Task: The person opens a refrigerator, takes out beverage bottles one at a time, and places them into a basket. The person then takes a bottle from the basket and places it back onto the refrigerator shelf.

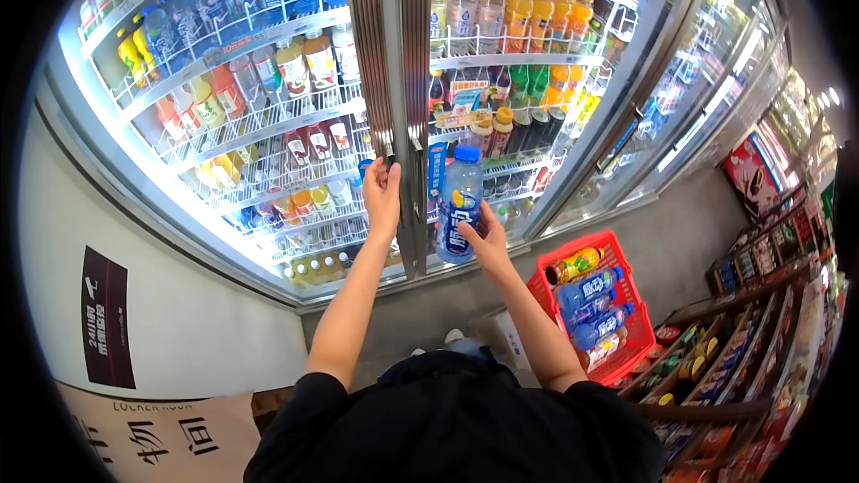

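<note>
My right hand (pixel 484 240) is wrapped round the lower part of a blue-capped drink bottle (pixel 460 206), held upright in front of the cooler doors. The bottle has a blue label with a yellow fruit picture. My left hand (pixel 382 195) is raised to the edge of the left cooler door, its fingers curled at the dark door handle (pixel 392 158). Beyond both hands are the glass doors, with rows of bottles (pixel 309 63) on wire shelves on the left and orange drinks (pixel 530 11) on the right.
A red shopping basket (pixel 645 331) with several bottles in it stands on the floor at my right. Shelves of packaged goods (pixel 725 349) run along the right side. A white wall panel (pixel 179 250) is at the left. More cooler doors (pixel 662 116) continue rightward.
</note>
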A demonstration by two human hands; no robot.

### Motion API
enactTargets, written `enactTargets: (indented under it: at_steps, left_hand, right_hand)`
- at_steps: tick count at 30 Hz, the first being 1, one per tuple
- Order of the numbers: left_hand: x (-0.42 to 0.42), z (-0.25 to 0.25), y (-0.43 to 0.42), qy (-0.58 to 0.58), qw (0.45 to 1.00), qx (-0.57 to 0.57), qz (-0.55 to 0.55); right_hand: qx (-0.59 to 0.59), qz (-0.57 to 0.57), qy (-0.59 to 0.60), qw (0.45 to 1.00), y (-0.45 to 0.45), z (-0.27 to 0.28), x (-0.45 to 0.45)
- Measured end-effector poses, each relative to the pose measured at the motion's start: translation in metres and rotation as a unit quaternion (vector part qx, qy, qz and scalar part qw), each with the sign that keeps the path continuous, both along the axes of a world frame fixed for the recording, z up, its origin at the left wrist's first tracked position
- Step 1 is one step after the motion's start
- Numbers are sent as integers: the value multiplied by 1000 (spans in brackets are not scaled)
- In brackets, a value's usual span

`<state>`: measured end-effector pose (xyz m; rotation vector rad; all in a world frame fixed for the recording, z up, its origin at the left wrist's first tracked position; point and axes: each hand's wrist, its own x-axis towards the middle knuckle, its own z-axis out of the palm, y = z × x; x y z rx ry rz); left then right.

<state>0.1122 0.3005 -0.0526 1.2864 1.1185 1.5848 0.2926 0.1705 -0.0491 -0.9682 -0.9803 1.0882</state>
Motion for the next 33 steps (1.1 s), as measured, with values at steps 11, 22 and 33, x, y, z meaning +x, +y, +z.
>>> enactTargets:
  at_steps: [11,22,33]
  left_hand:
    - [19,7,50,-41,991,-122,-33]
    - [34,20,46,-59,984,-146,87]
    - [15,14,-89,-78,986,-148,12]
  right_hand:
    - [40,120,40,991,83,13,-2]
    - [64,156,37,985,94,12,3]
    - [68,118,74,988,31,13,24]
